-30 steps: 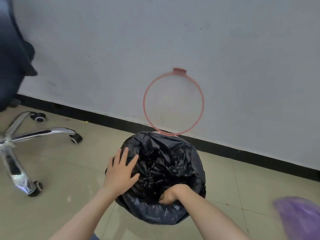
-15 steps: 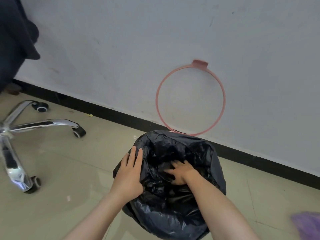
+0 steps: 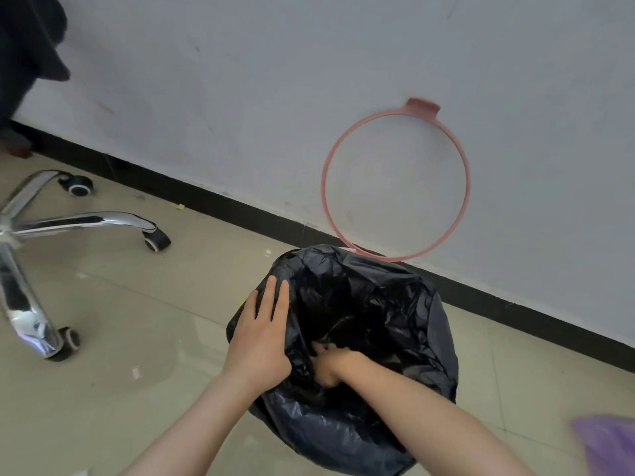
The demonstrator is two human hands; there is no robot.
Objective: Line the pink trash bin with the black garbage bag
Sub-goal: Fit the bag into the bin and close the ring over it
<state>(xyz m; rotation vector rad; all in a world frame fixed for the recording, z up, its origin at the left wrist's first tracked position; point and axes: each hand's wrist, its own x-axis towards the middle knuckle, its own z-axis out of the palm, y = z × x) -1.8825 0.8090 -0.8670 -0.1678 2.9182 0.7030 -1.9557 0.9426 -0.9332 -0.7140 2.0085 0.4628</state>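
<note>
Both hands work a black garbage bag over a bin on the floor.

The black garbage bag [image 3: 371,324] fills the lower centre of the frame, draped over the bin so its pink body is hidden; a pink ring [image 3: 395,182] stands against the wall just above. The left hand [image 3: 261,341] lies flat on the bag's left rim, fingers [image 3: 275,297] straight and close together. The right hand [image 3: 335,365] reaches inside; its fingers are buried in plastic, so their state cannot be told.

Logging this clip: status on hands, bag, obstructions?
Left hand flat on black bag at the rim. Right hand inside, pressing plastic. Pink ring flipped up against the wall. Nothing obstructing.
</note>
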